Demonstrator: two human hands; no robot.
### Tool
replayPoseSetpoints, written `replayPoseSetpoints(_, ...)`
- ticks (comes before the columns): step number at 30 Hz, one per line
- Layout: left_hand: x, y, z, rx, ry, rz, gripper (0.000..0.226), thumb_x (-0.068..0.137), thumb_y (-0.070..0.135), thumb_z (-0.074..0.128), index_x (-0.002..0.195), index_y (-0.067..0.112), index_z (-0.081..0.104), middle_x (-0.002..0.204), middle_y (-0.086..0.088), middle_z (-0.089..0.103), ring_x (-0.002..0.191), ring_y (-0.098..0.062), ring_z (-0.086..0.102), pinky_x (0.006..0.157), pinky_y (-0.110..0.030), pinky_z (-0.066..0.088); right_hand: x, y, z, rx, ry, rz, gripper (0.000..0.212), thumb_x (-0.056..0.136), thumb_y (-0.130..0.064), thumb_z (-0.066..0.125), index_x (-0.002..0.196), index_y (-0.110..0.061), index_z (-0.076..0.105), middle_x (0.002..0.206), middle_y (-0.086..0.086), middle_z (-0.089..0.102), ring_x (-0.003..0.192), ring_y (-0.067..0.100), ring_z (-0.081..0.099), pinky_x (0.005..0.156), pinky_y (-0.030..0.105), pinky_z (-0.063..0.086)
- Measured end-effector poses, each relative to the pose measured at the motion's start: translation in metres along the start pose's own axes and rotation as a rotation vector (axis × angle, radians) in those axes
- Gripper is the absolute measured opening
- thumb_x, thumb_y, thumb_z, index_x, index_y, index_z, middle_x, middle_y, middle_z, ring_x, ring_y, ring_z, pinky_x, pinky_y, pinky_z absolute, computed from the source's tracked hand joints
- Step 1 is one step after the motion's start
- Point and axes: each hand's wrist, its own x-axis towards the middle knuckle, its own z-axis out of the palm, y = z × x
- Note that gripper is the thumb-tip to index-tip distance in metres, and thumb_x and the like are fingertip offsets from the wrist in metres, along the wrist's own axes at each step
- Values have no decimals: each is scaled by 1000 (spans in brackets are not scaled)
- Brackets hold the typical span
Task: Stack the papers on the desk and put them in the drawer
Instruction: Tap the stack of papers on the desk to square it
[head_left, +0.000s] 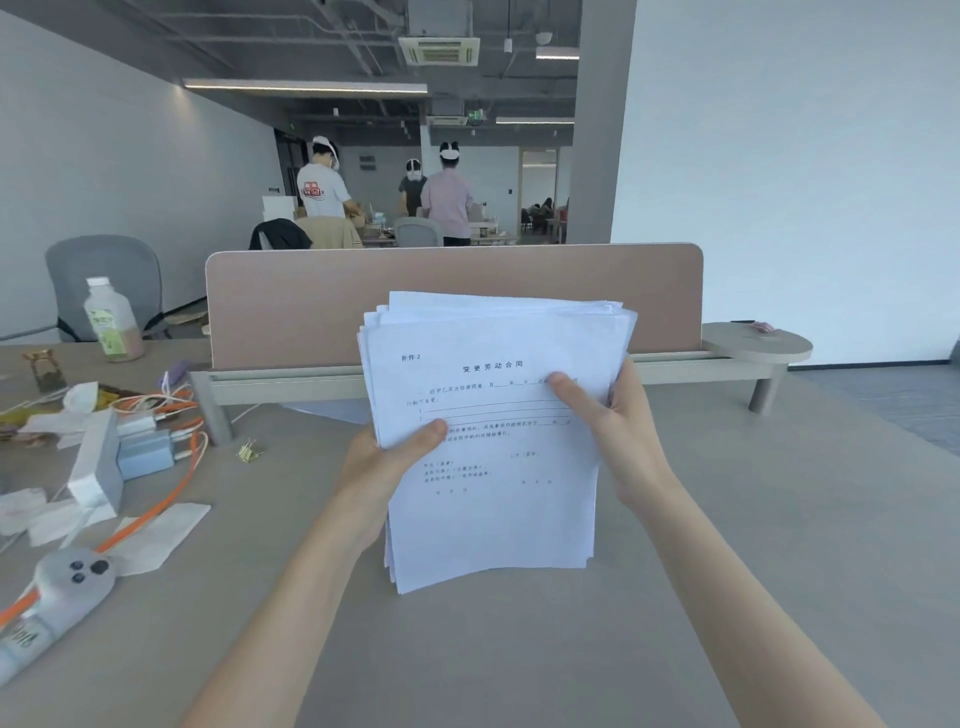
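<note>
A stack of white printed papers (498, 499) stands nearly upright, its lower edge down at the grey desk (779, 545). My left hand (387, 457) grips its left edge, thumb across the front sheet. My right hand (618, 415) grips the right edge, thumb likewise on the front. The top edges of the sheets are uneven and fanned. No drawer is in view.
A brown partition panel (311, 301) stands right behind the papers. At the left lie orange cables (171, 488), chargers (143, 449), tissues, a grey pouch (67, 582), a binder clip (249, 451) and a bottle (111, 319). A round shelf (756, 345) sits at the right. Three people stand far behind.
</note>
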Motion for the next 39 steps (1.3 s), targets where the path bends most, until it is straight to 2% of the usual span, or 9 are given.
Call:
replayPoseSetpoints(5, -1, -7, 3, 18, -28, -32, 32, 81, 16, 80, 113, 16, 75, 114, -5, 78, 103, -22, 76, 93, -44, 55, 5, -2, -7, 7, -37, -43, 46, 89, -27, 76, 129, -24, 54, 127, -6, 71, 115, 14, 70, 97, 43, 57)
replayPoseSetpoints(12, -4, 2, 17, 22, -19, 56, 36, 74, 19, 84, 108, 19, 75, 111, 0, 79, 103, -19, 75, 88, -38, 57, 5, -25, -15, 16, -93, -94, 42, 94, -26, 70, 133, -24, 53, 132, -6, 67, 114, 4, 69, 82, 19, 56)
replayPoseSetpoints(16, -3, 3, 16, -10, -20, 61, 37, 73, 20, 84, 108, 16, 75, 109, -1, 80, 101, -20, 76, 82, -36, 57, 6, -28, -21, -55, -76, -145, 47, 93, -26, 71, 133, -21, 47, 128, -8, 65, 118, 8, 66, 94, 32, 55)
replayPoseSetpoints(19, -3, -1, 17, -26, -28, 49, 32, 78, 18, 78, 109, 14, 74, 107, -2, 80, 100, -20, 76, 78, -33, 60, 7, -30, -24, -175, -30, -256, 68, 93, -21, 70, 147, -33, 31, 148, -20, 42, 138, 5, 47, 113, 34, 43)
replayPoseSetpoints(22, -4, -6, 19, -7, -44, 33, 27, 85, 14, 72, 112, 15, 73, 109, -2, 80, 101, -21, 76, 82, -37, 59, 6, -32, -24, -315, -20, -392, 75, 94, -8, 66, 152, -32, 24, 151, -32, 27, 137, -22, 28, 113, 9, 27)
replayPoseSetpoints(25, -4, -9, 22, 2, -49, 40, 32, 85, 14, 73, 117, 13, 72, 112, -3, 79, 103, -21, 76, 86, -38, 59, 8, -30, -23, -474, -27, -438, 58, 93, -10, 64, 143, -33, 43, 137, -33, 44, 120, -33, 32, 97, -6, 24)
replayPoseSetpoints(33, -2, -14, 20, -14, -57, 39, 32, 84, 14, 74, 116, 14, 72, 111, -1, 79, 102, -19, 76, 85, -35, 60, 7, -32, -20, -496, -8, -422, 42, 94, -16, 63, 133, -32, 57, 128, -14, 59, 127, 8, 50, 104, 19, 37)
replayPoseSetpoints(35, -2, -19, 20, -28, -70, 19, 35, 80, 16, 80, 114, 16, 73, 111, -1, 79, 102, -19, 76, 82, -34, 60, 8, -32, -21, -475, -4, -400, 42, 94, -17, 64, 133, -32, 58, 131, -12, 59, 128, 8, 50, 107, 29, 41)
replayPoseSetpoints(39, -2, -32, 20, -7, -91, -16, 29, 85, 11, 76, 112, 21, 74, 113, 0, 79, 105, -18, 75, 84, -33, 58, 7, -26, -23, -219, 26, -258, 58, 94, -24, 68, 142, -37, 39, 145, -22, 49, 132, 0, 47, 105, 23, 41)
